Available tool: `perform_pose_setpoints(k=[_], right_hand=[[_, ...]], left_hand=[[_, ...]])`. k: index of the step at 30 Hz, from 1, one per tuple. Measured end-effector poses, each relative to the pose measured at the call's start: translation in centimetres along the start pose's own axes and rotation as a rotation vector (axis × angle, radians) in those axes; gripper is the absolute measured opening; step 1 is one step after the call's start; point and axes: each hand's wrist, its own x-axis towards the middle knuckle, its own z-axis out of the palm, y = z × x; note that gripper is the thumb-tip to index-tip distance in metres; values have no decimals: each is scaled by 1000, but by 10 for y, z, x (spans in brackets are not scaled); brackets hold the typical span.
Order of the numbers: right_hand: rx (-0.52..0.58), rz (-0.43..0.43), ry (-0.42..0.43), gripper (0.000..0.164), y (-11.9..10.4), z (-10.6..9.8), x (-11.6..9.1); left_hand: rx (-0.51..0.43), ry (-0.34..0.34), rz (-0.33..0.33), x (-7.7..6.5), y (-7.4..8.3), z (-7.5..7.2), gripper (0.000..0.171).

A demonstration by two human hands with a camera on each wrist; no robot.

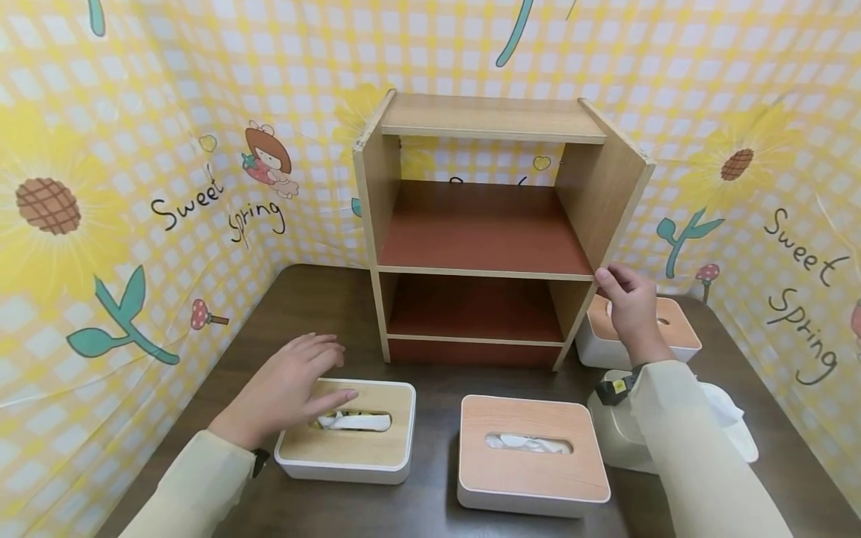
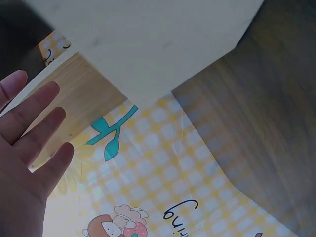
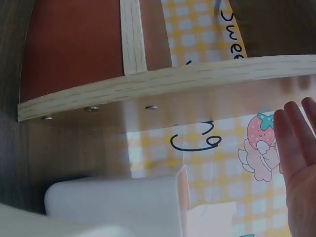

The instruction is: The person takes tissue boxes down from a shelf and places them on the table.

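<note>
A wooden shelf unit (image 1: pixel 480 270) with red-brown boards stands at the back. My left hand (image 1: pixel 289 385) hovers, fingers spread, over the left part of a tissue box (image 1: pixel 346 463) with a pale wooden lid and white tissue in its slot. The left wrist view shows this hand (image 2: pixel 29 148) holding nothing. At the outer front edge of the shelf's right side panel (image 1: pixel 615 198) is my right hand (image 1: pixel 631 306), its thumb close to the edge. Its fingers (image 3: pixel 294 133) look straight beside the panel in the right wrist view; whether they touch it I cannot tell.
A second wood-lidded tissue box (image 1: pixel 531 471) sits front centre-right. Behind my right hand stands another tissue box (image 1: pixel 682 329), beside the shelf. A greenish-white container (image 1: pixel 740 437) with tissue is partly hidden under my right forearm. Yellow checked cloth (image 1: pixel 303 67) surrounds the dark table (image 1: pixel 316 299).
</note>
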Motion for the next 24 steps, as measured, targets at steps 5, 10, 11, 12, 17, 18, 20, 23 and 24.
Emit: perform_pose_setpoints(k=[5, 10, 11, 12, 17, 18, 20, 23, 24], right_hand=[[141, -31, 27, 18, -7, 2, 6], [93, -53, 24, 29, -16, 0, 11], [60, -53, 20, 30, -17, -1, 10], [25, -53, 14, 31, -18, -2, 9], [-48, -63, -16, 34, -21, -5, 1], [-47, -63, -27, 35, -22, -6, -1], [-32, -62, -46, 37, -22, -7, -5], [-4, -65, -70, 39, -20, -9, -10], [20, -66, -74, 39, -19, -10, -11]], left_hand=[[4, -14, -15, 0, 0, -2, 47], [7, -18, -25, 1, 0, -3, 47], [5, -15, -25, 2, 0, -3, 47], [3, -10, -24, 2, 1, -3, 48], [-18, 26, -15, 5, 3, -1, 51], [-21, 34, -15, 6, 4, -1, 52], [-25, 46, -18, 7, 5, -1, 53], [-29, 56, -30, 7, 5, 0, 54], [-30, 56, -34, 7, 6, 0, 54]])
